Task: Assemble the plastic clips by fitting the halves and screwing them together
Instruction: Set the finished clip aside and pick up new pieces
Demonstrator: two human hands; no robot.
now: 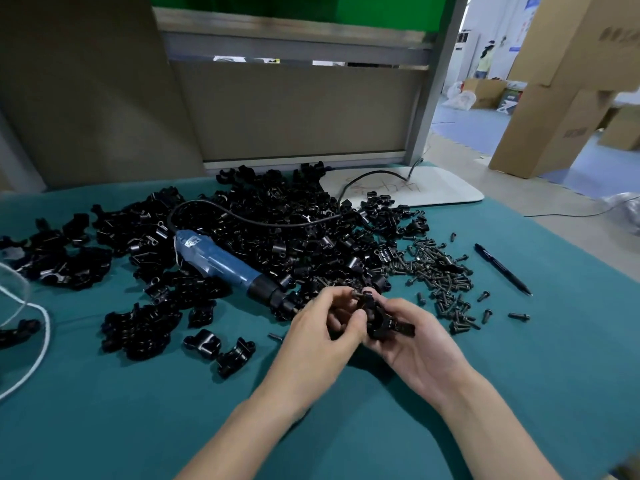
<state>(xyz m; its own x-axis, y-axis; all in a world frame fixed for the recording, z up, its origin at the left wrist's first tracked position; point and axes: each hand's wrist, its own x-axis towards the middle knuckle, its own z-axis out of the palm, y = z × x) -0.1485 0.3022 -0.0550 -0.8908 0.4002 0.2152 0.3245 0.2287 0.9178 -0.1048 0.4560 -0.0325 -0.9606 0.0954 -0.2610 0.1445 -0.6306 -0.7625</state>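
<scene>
Both hands meet just above the tabletop (519, 393). The right hand (415, 344) cradles a black plastic clip (384, 325) in curled fingers, and the left hand (322, 327) pinches the clip's upper end. Just beyond lies a blue electric screwdriver (221, 261) against a heap of clip halves (277, 230). Loose screws (440, 271) are scattered to the right, with a pen (502, 268) past them.

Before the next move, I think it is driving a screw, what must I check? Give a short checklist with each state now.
1. Clip held by left hand and right hand: ok.
2. Clip closed flush: cannot tell, the hands hide it.
3. Screw seated in clip: cannot tell.
4. Screwdriver in hand: not ok, it lies on the table.
5. Spare screws near: ok, pile right of the hands.
</scene>
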